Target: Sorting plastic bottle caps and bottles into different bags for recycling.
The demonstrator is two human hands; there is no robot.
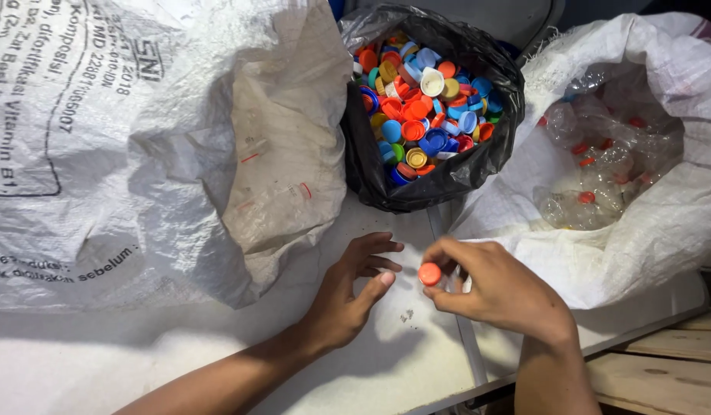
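Orange bottle cap (429, 273) sits pinched at the fingertips of our right hand (497, 292), thumb below, index curled over. Its flat top faces up toward the camera. We can't give it a long axis: it's round. Clear plastic shows just right of the cap, under the fingers; most of it is hidden by the hand, so we can't tell its shape or which way it runs. The cap is at the leftmost tip of the right hand, between the two hands.

Our left hand (351, 290) is open, fingers spread and slightly curled, holding nothing, with the thumb tip just beside the cap but apart from it. Whether the palm rests on the white surface (371, 369) below, we can't tell.

Above both hands: a black bag (371, 165), mouth open, full of mixed bottle caps (426, 107) in orange, blue, yellow, white and green. Up-right of the right hand: a white woven sack (662, 223) with crushed clear bottles (601, 169) inside, blurred through shadow and hard to count. Up-left of the left hand: another white woven sack (140, 154), contents hidden, cut off by the frame edge. Wooden boards (662, 376) show lower right, partly cut off.
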